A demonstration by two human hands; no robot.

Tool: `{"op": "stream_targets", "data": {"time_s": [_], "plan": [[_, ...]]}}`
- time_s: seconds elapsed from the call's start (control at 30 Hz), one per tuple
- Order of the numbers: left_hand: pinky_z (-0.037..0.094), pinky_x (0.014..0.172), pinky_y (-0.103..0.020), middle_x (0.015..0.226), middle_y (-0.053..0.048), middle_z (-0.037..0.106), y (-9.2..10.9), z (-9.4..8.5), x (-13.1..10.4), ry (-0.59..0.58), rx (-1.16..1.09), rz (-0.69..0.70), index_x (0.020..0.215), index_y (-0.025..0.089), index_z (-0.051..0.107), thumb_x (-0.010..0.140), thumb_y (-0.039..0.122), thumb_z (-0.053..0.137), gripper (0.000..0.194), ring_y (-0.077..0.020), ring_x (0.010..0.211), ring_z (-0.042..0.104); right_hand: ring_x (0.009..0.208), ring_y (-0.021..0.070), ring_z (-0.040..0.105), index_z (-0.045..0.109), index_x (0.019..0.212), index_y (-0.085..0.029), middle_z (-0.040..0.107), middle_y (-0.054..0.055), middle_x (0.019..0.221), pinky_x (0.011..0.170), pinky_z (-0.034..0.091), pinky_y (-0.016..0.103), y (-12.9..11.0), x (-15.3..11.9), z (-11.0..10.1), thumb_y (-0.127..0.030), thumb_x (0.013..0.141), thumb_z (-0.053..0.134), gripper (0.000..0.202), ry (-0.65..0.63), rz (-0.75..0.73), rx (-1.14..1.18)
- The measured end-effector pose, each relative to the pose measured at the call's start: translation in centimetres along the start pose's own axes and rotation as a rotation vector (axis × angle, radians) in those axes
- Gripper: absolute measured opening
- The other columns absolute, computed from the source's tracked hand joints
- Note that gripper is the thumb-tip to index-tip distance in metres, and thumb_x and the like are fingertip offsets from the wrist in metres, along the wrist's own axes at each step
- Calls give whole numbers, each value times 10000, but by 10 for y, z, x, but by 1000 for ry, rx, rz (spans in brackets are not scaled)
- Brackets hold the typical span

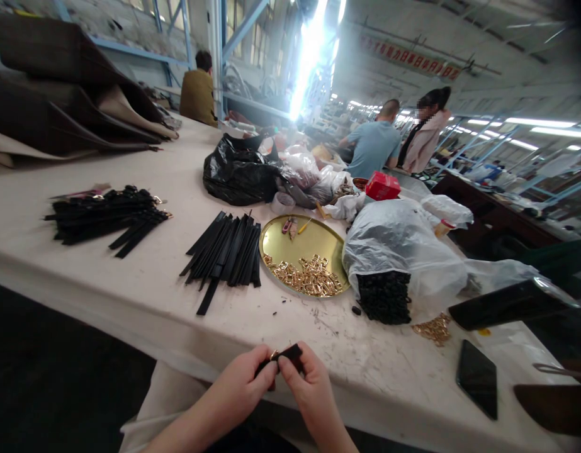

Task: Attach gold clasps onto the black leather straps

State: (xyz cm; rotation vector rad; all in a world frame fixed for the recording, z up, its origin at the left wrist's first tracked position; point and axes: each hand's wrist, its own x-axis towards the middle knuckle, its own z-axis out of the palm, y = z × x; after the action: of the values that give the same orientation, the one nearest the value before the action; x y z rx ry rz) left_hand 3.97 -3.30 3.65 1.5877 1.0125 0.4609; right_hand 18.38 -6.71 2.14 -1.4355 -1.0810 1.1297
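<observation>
Both hands meet at the table's front edge around one black strap [290,353]. My left hand [250,374] pinches the strap's left part, where a small gold buckle [274,355] shows at the fingertips. My right hand [309,377] grips the strap's other end between thumb and fingers. Beyond the hands lies a fanned pile of black straps [226,248]. Right of that pile, a round gold tray [281,236] holds many gold buckles [313,277]. How the buckle sits on the strap is partly hidden by the fingers.
Another strap bundle [106,217] lies left, before dark brown material [68,94]. A clear plastic bag [394,239] spills small black pieces [384,299] at right, near a phone [477,379]. A black bag [240,167] and red box [383,186] stand behind. Several people are farther back.
</observation>
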Motion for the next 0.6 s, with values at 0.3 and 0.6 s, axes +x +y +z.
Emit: {"op": "stream_targets", "data": {"time_s": [0.3, 0.6], "plan": [[351, 519, -183, 635, 40, 501, 3, -5, 0, -150, -137, 9, 712, 168, 522, 822, 316, 410, 216, -97, 554, 440, 501, 74, 424, 618, 724, -140, 552, -13, 617, 490, 336, 210, -5, -3, 3, -315, 643, 694, 207, -139, 410, 678], [338, 584, -218, 660, 32, 515, 7, -8, 2, -140, 30, 43, 711, 174, 527, 814, 274, 397, 195, -130, 644, 474, 457, 55, 321, 605, 654, -135, 463, -53, 503, 463, 260, 197, 0, -2, -2, -325, 640, 707, 216, -80, 363, 593]]}}
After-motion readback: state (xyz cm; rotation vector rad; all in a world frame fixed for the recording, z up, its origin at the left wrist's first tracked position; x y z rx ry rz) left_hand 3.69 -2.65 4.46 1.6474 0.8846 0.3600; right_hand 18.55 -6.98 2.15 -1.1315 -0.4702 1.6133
